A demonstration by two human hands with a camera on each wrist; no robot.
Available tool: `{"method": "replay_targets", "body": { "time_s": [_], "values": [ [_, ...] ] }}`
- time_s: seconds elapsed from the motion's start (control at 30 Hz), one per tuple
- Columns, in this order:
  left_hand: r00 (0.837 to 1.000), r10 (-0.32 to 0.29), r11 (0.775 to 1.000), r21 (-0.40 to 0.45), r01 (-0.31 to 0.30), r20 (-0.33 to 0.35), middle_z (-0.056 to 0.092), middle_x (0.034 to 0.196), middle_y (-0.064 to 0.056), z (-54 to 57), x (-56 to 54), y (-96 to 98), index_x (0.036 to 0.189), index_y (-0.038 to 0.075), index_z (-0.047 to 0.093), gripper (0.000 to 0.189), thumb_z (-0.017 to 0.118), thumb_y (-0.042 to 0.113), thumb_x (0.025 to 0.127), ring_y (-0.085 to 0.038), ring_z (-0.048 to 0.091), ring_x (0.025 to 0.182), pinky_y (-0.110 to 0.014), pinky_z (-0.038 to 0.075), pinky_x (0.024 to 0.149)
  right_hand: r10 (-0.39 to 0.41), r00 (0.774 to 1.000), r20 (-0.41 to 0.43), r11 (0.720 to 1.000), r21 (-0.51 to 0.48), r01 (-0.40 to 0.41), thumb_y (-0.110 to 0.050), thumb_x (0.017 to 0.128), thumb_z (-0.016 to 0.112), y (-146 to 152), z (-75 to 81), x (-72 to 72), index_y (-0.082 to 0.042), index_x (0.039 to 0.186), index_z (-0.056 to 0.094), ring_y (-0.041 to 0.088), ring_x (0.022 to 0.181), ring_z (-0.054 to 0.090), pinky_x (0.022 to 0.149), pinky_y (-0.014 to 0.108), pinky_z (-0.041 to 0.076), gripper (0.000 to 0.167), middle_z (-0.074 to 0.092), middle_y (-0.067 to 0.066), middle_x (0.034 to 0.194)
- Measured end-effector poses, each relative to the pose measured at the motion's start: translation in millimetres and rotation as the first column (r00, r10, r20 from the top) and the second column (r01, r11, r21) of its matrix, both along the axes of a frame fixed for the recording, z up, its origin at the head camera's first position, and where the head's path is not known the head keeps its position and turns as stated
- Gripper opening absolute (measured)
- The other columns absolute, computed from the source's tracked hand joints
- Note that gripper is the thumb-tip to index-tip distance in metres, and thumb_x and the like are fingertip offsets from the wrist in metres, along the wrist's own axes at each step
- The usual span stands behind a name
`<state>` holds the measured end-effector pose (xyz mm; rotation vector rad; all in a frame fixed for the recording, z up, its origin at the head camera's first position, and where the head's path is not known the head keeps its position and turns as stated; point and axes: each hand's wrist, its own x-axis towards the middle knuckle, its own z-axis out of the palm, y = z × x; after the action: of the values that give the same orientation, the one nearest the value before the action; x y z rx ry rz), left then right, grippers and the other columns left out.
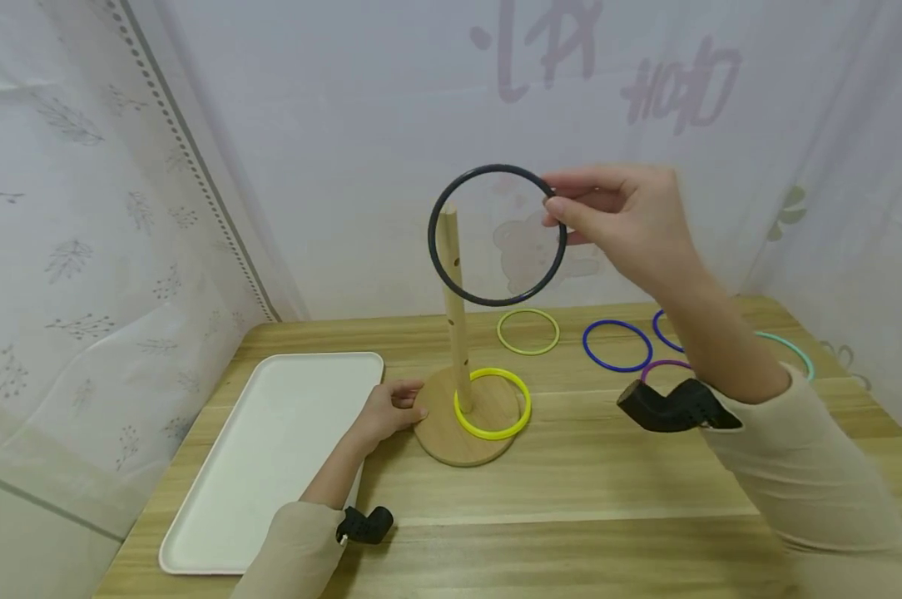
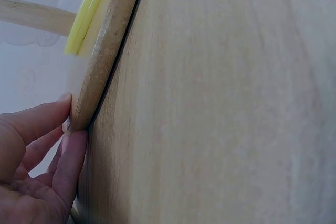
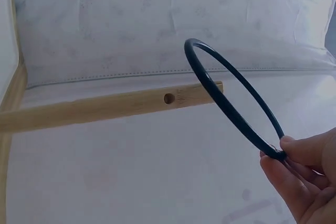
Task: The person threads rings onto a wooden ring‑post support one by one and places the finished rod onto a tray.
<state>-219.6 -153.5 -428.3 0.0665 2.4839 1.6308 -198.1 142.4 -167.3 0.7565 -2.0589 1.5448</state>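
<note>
Between the thumb and fingers of my right hand is a black ring, pinched by its edge and raised at the top of a wooden post. In the right wrist view the ring overlaps the post's tip; I cannot tell whether the tip is inside it. My left hand pinches the rim of the stand's round wooden base, thumb on top, as the left wrist view shows at the base's edge. A yellow ring lies around the post's foot, partly over the base's right edge.
A white tray lies left of the stand. Behind and right are a pale yellow ring, blue rings, a purple ring and a teal ring, some partly behind my right arm. A patterned curtain hangs behind the table.
</note>
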Motion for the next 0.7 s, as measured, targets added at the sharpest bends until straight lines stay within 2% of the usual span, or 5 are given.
{"method": "replay_targets", "body": {
  "time_s": [0.13, 0.27, 0.5, 0.7],
  "values": [
    [1.000, 0.003, 1.000, 0.005, -0.003, 0.001, 0.054, 0.113, -0.018, 0.1, 0.5, 0.1, 0.122, -0.003, 0.056, 0.046, 0.069, -0.004, 0.078, -0.025, 0.051, 0.100, -0.027, 0.051, 0.075, 0.020, 0.994, 0.105, 0.996, -0.083, -0.011, -0.006, 0.080, 0.070, -8.0, -1.3, -10.8, 0.003, 0.104, 0.068, 0.014, 0.073, 0.066, 0.061, 0.024, 0.053, 0.025, 0.068, 0.007, 0.081],
    [1.000, 0.005, 1.000, 0.022, -0.006, 0.012, 0.053, 0.113, -0.018, 0.0, 1.6, 0.8, 0.122, -0.003, 0.056, 0.046, 0.069, -0.004, 0.078, -0.025, 0.050, 0.100, -0.026, 0.051, 0.073, 0.046, 0.978, 0.205, 0.994, -0.105, -0.025, -0.009, 0.081, 0.069, -12.3, -10.1, -22.7, 0.003, 0.107, 0.067, 0.015, 0.075, 0.065, 0.064, 0.026, 0.054, 0.028, 0.067, 0.008, 0.084],
    [1.000, 0.002, 1.000, 0.016, -0.003, 0.013, 0.054, 0.113, -0.018, 2.7, 3.3, 1.4, 0.122, -0.003, 0.056, 0.046, 0.069, -0.004, 0.078, -0.026, 0.051, 0.101, -0.027, 0.051, 0.074, -0.002, 0.936, 0.352, 1.000, -0.008, 0.005, -0.014, 0.084, 0.067, -10.2, -43.7, -37.2, 0.000, 0.111, 0.066, 0.013, 0.078, 0.066, 0.066, 0.028, 0.054, 0.030, 0.069, 0.004, 0.085],
    [1.000, -0.001, 1.000, 0.013, 0.001, 0.005, 0.054, 0.113, -0.018, 3.4, 1.6, 1.1, 0.122, -0.003, 0.056, 0.046, 0.069, -0.003, 0.078, -0.026, 0.052, 0.101, -0.026, 0.051, 0.075, -0.009, 0.889, 0.459, 0.995, 0.089, -0.036, -0.015, 0.086, 0.065, -6.6, -79.7, -39.7, 0.001, 0.112, 0.064, 0.016, 0.080, 0.066, 0.066, 0.030, 0.054, 0.030, 0.068, 0.011, 0.090]
  ]
}}
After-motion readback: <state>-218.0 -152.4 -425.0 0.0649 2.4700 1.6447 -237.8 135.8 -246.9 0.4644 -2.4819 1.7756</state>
